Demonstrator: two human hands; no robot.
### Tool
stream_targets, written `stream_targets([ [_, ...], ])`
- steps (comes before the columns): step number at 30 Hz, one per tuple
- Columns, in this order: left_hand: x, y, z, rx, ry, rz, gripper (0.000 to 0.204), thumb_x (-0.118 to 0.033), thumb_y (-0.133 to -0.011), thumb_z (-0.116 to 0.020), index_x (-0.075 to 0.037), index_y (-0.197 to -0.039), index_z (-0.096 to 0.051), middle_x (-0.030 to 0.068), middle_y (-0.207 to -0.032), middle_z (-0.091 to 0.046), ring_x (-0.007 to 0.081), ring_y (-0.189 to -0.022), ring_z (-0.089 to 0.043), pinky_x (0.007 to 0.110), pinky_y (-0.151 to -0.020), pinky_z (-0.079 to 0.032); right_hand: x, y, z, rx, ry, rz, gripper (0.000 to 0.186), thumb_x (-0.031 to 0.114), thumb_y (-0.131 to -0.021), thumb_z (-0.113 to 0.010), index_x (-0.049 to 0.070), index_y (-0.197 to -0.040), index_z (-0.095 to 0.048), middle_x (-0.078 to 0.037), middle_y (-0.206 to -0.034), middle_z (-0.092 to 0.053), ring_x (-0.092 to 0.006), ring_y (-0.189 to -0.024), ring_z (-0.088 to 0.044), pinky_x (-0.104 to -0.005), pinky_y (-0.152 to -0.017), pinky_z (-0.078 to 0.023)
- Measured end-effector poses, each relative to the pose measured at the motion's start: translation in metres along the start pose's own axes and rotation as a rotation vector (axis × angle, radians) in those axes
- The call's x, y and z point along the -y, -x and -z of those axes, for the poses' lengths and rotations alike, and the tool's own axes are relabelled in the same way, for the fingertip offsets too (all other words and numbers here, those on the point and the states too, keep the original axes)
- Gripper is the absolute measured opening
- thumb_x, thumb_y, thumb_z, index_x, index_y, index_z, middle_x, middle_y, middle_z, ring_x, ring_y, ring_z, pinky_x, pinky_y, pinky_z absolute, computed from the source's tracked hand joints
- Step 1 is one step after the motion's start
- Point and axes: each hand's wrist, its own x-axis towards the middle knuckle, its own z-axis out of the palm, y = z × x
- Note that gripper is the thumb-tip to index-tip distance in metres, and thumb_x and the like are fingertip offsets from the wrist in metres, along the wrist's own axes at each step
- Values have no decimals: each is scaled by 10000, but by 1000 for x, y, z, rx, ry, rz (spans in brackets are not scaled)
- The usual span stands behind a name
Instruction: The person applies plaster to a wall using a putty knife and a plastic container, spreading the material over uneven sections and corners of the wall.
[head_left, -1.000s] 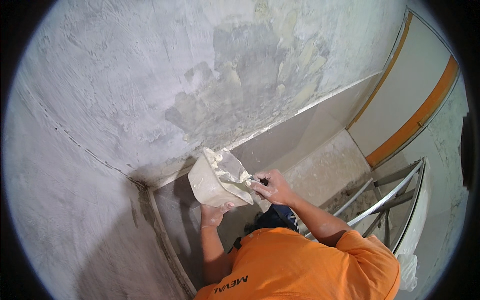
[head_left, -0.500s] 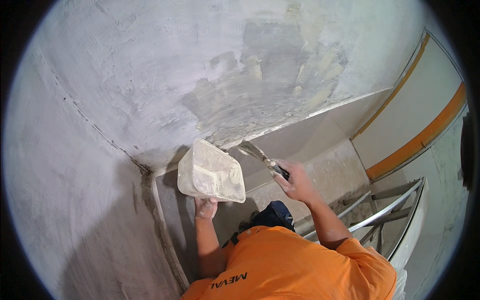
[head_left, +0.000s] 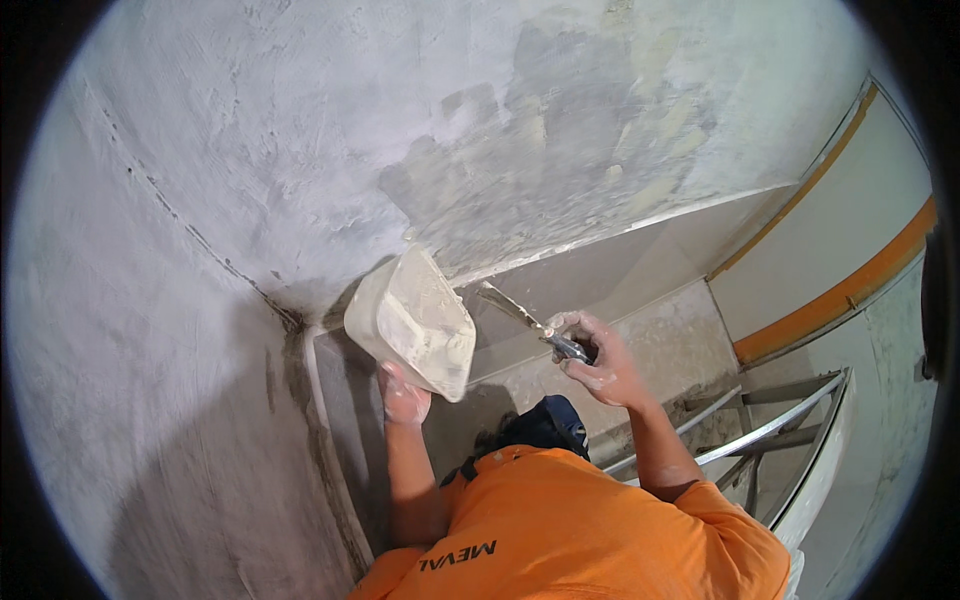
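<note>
My left hand (head_left: 403, 395) grips a cream plastic tub (head_left: 440, 335) from below, fingers mostly hidden under its base. The tub is tilted, its mouth toward the right, and pale filler is smeared over its inside walls. To the right of it, my right hand (head_left: 608, 365) holds a putty knife (head_left: 512, 308) by its dark handle, thumb and fingers curled loosely round it. The knife's blade carries pale filler and points up and left, just apart from the tub's rim. White residue covers both hands. Ahead is a plastered wall (head_left: 540, 130) with a darker, patchy area.
A ledge (head_left: 590, 265) with a pale edge runs along the wall's foot. Metal ladder-like rails (head_left: 770, 430) stand at the lower right. Beyond them is a white panel with an orange frame (head_left: 850, 300). At left, another wall (head_left: 150, 350) meets the plastered one at a dark, rough corner.
The tub has tipped further, its far rim rising and its mouth turning more to the right. My right hand has loosened its fingers round the knife's handle and shifted slightly right.
</note>
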Motion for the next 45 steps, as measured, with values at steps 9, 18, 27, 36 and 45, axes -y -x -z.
stream_targets([
  [9, -34, -16, -53, -251, 183, 70, 756, -589, -999, -434, -53, -1520, -319, 138, -1519, -406, 336, -1348, -451, 477, -1097, -405, 37, -17, -8, 234, 237, 93, 398, 68, -852, -661, 17, -1241, -596, -162, -981, -666, -287, -810, -651, -351, -759, -516],
  [18, -38, -20, -60, -243, 215, 19, 701, -552, -1022, -408, -50, -1505, -345, 140, -1496, -434, 337, -1329, -474, 480, -1092, -413, 8, -24, -24, 17, 468, 311, 375, 97, -862, -680, 77, -1236, -654, -195, -958, -651, -407, -804, -634, -451, -690, -516],
  [27, -49, -47, -97, -217, 252, -111, 679, -522, -1026, -429, -32, -1490, -363, 137, -1472, -464, 324, -1313, -493, 466, -1083, -423, -8, -12, -55, -144, 297, 291, 314, 86, -901, -626, 27, -1208, -656, -209, -902, -647, -408, -784, -633, -418, -674, -509],
  [36, -40, -48, -95, -388, 59, -200, 696, -541, -1004, -476, -11, -1449, -404, 131, -1431, -496, 322, -1275, -520, 465, -1064, -436, 33, 1, -62, 75, -254, -267, 371, 73, -968, -535, 33, -1330, -608, -95, -820, -668, -117, -560, -541, -251, -511, -409],
  [45, -48, -30, -117, -356, 321, -156, 689, -589, -1016, -376, -117, -1517, -340, 79, -1512, -412, 287, -1360, -432, 439, -1132, -363, 34, -12, -39, 318, -1232, -463, 230, 170, -1010, -502, 63, -1214, -508, -82, -804, -599, -108, -515, -485, -241, -427, -357],
])
